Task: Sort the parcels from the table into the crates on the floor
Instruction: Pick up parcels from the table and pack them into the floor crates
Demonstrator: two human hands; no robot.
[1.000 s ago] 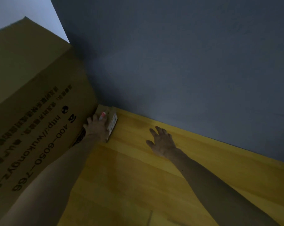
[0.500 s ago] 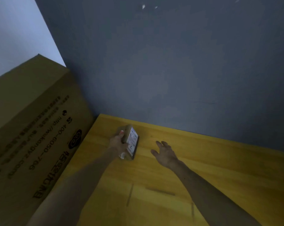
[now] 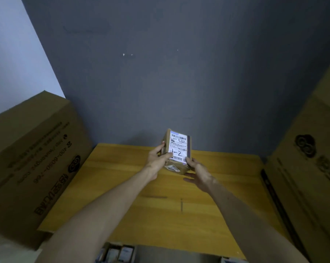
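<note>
At the far left we see a large brown carton (image 3: pixel 37 158) with printed lettering, standing against the left edge of the yellow wooden table (image 3: pixel 122 196). A dark grey wall (image 3: pixel 160 73) rises behind both. Moving right, the left hand (image 3: pixel 157 160) comes up from the lower left on a bare forearm. It grips the left side of the parcel (image 3: pixel 178 147), with fingers along the side face and the thumb laid across the lower part of the front. The parcel is a small brown cardboard box held up in the air over the far half of the table, near the wall and not touching the wood. It is tipped so that its white shipping label (image 3: pixel 178 145) faces us. The label shows barcodes and a handwritten mark in black, and a second, smaller sticker sits on the lower face. Just right of it, the right hand (image 3: pixel 198 171) meets the box at its lower right corner. Its fingers close on that corner while the thumb sticks out below, clear of the cardboard. So both hands hold the same parcel, close together. At the far right a second tall brown carton (image 3: pixel 312 177) with a round printed logo stands beside the table. Along the bottom edge, below the near edge of the table, the crates (image 3: pixel 118 253) show only as cropped tops – pale items lie inside, too blurred to identify.
</note>
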